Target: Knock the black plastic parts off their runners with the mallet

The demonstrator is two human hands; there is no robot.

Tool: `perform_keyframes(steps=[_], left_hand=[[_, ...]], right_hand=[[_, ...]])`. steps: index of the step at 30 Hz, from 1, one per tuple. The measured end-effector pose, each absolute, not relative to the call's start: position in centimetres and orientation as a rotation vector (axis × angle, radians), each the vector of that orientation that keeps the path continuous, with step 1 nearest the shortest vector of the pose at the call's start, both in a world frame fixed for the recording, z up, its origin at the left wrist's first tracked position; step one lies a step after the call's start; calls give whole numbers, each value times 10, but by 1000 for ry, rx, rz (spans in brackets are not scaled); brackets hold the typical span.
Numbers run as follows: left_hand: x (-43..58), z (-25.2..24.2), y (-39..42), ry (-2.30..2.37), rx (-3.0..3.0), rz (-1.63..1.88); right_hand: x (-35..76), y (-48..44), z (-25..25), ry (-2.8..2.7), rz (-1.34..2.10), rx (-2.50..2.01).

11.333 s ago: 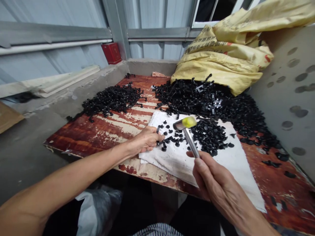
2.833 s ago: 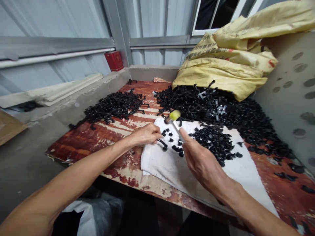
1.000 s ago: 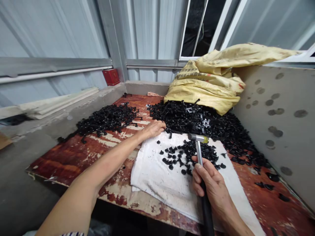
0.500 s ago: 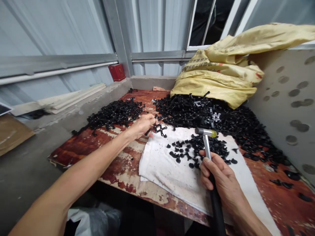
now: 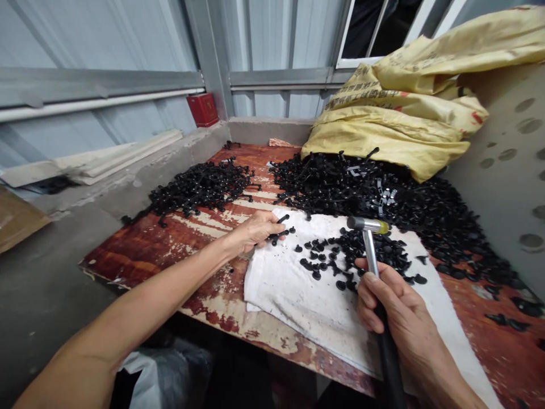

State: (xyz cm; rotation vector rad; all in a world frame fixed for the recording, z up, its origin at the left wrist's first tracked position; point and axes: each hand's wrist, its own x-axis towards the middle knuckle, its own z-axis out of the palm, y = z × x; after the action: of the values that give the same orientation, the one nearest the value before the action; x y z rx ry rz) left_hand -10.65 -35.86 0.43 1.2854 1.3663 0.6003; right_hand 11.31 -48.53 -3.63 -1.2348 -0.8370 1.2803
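My left hand (image 5: 254, 231) is closed on a black plastic cross-shaped piece (image 5: 281, 231) and rests it on the left part of the white cloth (image 5: 298, 292). My right hand (image 5: 394, 309) grips the black handle of a small hammer (image 5: 368, 238). Its metal head with a yellow tip hangs over loose black caps (image 5: 340, 261) scattered on the cloth.
A worn red wooden board (image 5: 170, 241) carries the cloth. A pile of black pieces (image 5: 200, 184) lies at the back left, a larger heap (image 5: 383, 193) at the back right. A yellow sack (image 5: 404, 119) leans on a grey panel (image 5: 506, 170). A red box (image 5: 203, 109) stands on the ledge.
My left hand reached to the big heap, took a black cross-shaped piece and brought it down onto the cloth. The hammer stayed raised in my right hand.
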Motion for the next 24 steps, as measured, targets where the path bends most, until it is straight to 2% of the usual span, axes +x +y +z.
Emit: perform_keyframes(steps=[24], left_hand=[[-100, -4, -350, 1394, 1388, 515]], right_hand=[[112, -486, -33, -867, 1264, -1236]])
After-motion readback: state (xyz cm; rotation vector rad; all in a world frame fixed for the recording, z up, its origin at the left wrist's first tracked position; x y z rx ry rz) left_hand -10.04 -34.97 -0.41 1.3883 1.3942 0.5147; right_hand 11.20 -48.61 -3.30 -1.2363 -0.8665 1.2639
